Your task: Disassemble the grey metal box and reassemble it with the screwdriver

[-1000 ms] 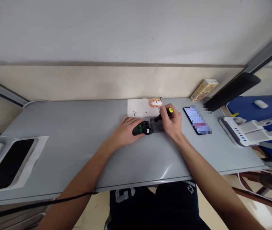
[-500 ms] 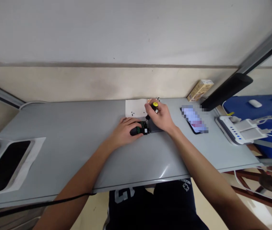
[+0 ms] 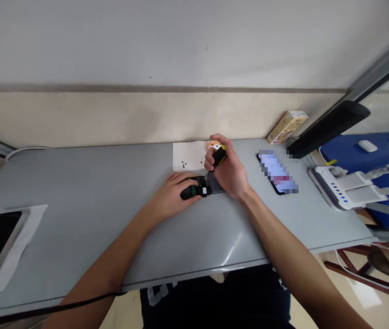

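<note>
left hand [image 3: 170, 195] grips a black device [image 3: 186, 193], white label [image 3: 204, 190] illegible; right hand [image 3: 231, 172] holds a screwdriver [image 3: 219, 156].

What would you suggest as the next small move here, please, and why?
Probably a small turn of the screwdriver with the right hand, since the tool's tip appears to reach the opened device, which the left hand holds around its near end.

head view looks forward and down over the desk [image 3: 87, 196].
</note>
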### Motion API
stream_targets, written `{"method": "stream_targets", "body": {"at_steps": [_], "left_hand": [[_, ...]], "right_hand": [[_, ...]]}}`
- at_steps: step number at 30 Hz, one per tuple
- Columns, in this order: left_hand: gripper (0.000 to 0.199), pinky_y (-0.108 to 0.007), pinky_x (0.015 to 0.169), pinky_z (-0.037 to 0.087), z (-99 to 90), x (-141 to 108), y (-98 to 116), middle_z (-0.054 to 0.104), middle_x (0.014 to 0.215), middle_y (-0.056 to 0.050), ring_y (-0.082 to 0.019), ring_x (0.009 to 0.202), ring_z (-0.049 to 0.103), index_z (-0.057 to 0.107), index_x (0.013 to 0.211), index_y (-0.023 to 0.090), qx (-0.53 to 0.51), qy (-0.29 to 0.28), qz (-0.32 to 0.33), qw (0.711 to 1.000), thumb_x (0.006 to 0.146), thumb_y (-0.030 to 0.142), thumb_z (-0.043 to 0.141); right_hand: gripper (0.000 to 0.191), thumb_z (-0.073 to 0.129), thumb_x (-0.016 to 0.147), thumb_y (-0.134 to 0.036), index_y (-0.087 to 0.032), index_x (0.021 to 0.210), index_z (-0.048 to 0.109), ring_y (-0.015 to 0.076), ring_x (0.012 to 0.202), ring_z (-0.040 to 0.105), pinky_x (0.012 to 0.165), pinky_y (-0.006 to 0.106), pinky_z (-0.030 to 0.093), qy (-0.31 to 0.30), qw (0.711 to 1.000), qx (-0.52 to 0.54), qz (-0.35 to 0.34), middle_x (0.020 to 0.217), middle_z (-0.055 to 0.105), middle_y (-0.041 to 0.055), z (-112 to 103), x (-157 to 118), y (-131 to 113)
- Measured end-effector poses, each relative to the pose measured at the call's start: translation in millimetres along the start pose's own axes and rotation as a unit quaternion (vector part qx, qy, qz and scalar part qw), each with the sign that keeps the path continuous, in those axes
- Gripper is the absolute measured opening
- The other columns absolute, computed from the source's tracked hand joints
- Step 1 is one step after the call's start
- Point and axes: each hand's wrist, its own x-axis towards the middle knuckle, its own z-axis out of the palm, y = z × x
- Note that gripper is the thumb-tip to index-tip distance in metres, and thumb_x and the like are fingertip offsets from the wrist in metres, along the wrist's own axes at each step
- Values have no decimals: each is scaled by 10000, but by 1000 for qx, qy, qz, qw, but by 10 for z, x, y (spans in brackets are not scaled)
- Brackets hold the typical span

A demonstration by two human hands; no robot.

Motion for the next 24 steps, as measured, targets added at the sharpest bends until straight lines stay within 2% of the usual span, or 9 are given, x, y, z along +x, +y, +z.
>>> {"method": "stream_targets", "body": {"at_steps": [3,6,8,11,14,16,19,21,24], "left_hand": [[254,-485,1127,445,42,10,16,674,1345,-47,-267,1277,593,685,1136,266,-10,12,-11,1000,917,385,733],[244,-491,1123,448,50,18,24,690,1310,-50,-271,1279,595,675,1125,262,-13,8,-4,1000,921,384,731],[237,-496,1117,453,40,19,25,697,1300,-51,-272,1277,602,676,1130,265,-14,4,1,1000,933,390,717],[261,-497,1115,458,24,13,17,684,1334,-50,-273,1283,604,683,1164,277,-9,2,4,1000,940,408,708],[273,-483,1124,455,16,1,1,673,1354,-42,-265,1289,598,689,1187,286,0,5,10,1000,947,416,701],[267,-476,1128,452,12,-5,-8,665,1366,-39,-259,1292,596,691,1194,288,2,3,15,1000,955,406,692],[261,-485,1131,449,5,-6,-9,658,1380,-40,-263,1298,590,697,1198,289,4,-5,15,1000,959,394,683],[262,-491,1132,446,1,-4,-4,666,1369,-43,-266,1293,592,703,1197,291,4,-6,12,1000,959,397,679],[273,-487,1125,450,-3,-2,4,680,1344,-49,-266,1277,602,705,1209,293,7,-6,9,1000,964,408,668]], "right_hand": [[381,583,932,-653,-273,963,585,150,737,588,694,319,512,-2,1000,4,-12,853,571,10,-14,-10,-35],[425,710,865,-614,-248,833,496,143,771,642,717,321,524,-8,1000,-11,-9,974,634,17,-58,-24,2],[469,734,840,-623,-252,814,449,116,623,567,623,297,488,6,999,-36,-5,817,597,-20,-70,-22,46],[469,630,870,-715,-268,856,488,108,510,404,523,279,409,32,998,-47,-8,635,410,-64,-36,-3,71],[528,448,921,-782,-274,987,575,136,574,460,560,303,453,35,999,-21,6,689,443,-29,15,7,20],[498,514,912,-752,-264,978,585,142,665,543,623,310,496,24,1000,-10,8,791,521,1,25,-1,-16],[478,678,842,-697,-255,872,497,133,718,604,664,306,517,23,999,-22,-1,909,589,7,6,-19,-10],[522,698,823,-699,-261,839,413,115,608,553,606,294,489,35,998,-46,-4,795,565,-29,-6,-21,29],[540,626,839,-756,-271,835,389,104,488,391,510,275,406,49,997,-61,-11,609,386,-82,3,-4,71]]}}
